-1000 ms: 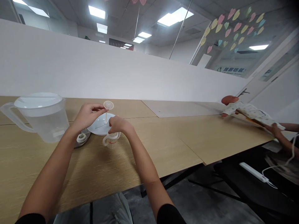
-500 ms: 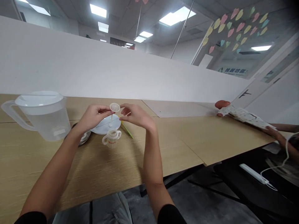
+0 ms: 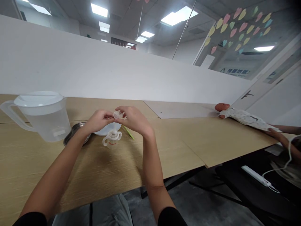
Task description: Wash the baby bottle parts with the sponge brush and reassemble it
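Lid [image 3: 117, 114] is being pinched by left hand [image 3: 100, 121] and right hand [image 3: 134, 120], probably steadying its straw [image 3: 115, 126] above the 2-handled bottle [image 3: 112, 140].

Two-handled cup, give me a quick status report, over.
Left hand and right hand on round translucent piece. Cup upright on table, below hands. Pale plate close behind.

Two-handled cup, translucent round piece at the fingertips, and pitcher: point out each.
Two-handled cup [image 3: 112, 141]: head view, front of its body.
Translucent round piece [image 3: 118, 115]: head view, its round top.
Pitcher [image 3: 44, 121]: head view, side of its body.
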The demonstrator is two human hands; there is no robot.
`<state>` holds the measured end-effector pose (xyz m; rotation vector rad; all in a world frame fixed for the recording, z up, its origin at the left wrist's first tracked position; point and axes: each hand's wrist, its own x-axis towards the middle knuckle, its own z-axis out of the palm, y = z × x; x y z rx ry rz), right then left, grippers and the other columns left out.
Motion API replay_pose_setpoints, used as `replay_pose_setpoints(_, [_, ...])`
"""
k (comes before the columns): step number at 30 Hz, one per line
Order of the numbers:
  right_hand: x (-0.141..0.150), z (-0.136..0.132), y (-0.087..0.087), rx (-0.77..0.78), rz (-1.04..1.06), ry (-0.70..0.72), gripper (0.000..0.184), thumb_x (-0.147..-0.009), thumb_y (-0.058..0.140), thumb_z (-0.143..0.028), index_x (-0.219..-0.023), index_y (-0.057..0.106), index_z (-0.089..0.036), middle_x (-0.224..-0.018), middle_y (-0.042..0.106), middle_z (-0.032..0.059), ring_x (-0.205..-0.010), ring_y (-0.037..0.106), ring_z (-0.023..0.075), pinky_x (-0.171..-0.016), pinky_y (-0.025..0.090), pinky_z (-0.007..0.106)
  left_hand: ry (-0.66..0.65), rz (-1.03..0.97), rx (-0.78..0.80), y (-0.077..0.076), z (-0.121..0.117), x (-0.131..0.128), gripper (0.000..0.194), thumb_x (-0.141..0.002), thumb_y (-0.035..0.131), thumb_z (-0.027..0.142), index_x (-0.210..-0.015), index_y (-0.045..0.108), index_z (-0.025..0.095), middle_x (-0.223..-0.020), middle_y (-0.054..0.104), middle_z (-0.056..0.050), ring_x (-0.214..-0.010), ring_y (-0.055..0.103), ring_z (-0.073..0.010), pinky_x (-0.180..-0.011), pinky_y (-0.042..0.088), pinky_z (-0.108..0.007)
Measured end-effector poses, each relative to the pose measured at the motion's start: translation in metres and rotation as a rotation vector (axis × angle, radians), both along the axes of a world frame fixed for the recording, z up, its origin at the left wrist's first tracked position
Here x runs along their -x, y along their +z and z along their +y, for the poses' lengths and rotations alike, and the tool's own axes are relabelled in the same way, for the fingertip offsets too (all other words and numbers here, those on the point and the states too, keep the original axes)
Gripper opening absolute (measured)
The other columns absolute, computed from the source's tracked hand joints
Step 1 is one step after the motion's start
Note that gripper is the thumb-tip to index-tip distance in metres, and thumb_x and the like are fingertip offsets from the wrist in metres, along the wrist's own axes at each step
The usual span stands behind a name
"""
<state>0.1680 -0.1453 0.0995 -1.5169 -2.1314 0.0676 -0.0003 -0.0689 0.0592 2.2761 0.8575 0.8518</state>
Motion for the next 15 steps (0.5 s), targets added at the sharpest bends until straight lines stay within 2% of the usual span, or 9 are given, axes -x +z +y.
replay_pose_setpoints(6, [0.002,0.008,-0.001,0.113,-0.158,-0.059,0.026,-0.089,0.063,-0.03,-0.111,0.071,-0.017,-0.101,0.074,0.0079,-0.091,0.068,0.0188,-0.074,0.045,0.025,-0.01,0.212,-0.012,-0.004,0.0,-0.001,0.04,-0.08,0.055,0.052,-0.087,0.078,0.02,-0.071,0.07,-0.001,-0.066,0.056,-0.0172,-0.06,0.039,-0.025])
replay_pose_setpoints(10, [0.012,0.021,-0.01,0.247,-0.32,-0.043,0.029,-0.085,0.069,-0.037,-0.105,0.072,-0.016,-0.1,0.074,0.0096,-0.09,0.069,0.0209,-0.067,0.045,0.025,-0.018,0.42,-0.027,-0.004,0.006,0.007,0.036,-0.078,0.057,0.051,-0.087,0.079,0.025,-0.086,0.075,-0.001,-0.079,0.063,-0.0205,-0.07,0.043,-0.025])
replay_pose_setpoints(12, [0.02,0.027,-0.016,0.287,-0.411,-0.024,0.034,-0.08,0.074,-0.037,-0.106,0.071,-0.015,-0.104,0.074,0.0108,-0.093,0.069,0.022,-0.067,0.045,0.025,0.058,0.487,-0.055,-0.005,0.013,0.017,0.031,-0.077,0.058,0.045,-0.089,0.079,0.026,-0.096,0.076,-0.001,-0.087,0.065,-0.0217,-0.074,0.044,-0.026])
replay_pose_setpoints(15, [0.03,0.033,-0.022,0.315,-0.495,0.001,0.04,-0.077,0.077,-0.034,-0.111,0.069,-0.015,-0.109,0.073,0.0114,-0.098,0.069,0.0228,-0.07,0.047,0.026,0.277,0.632,-0.088,-0.009,0.03,0.039,0.025,-0.073,0.059,0.036,-0.084,0.078,0.024,-0.093,0.076,-0.004,-0.083,0.066,-0.023,-0.07,0.044,-0.027])
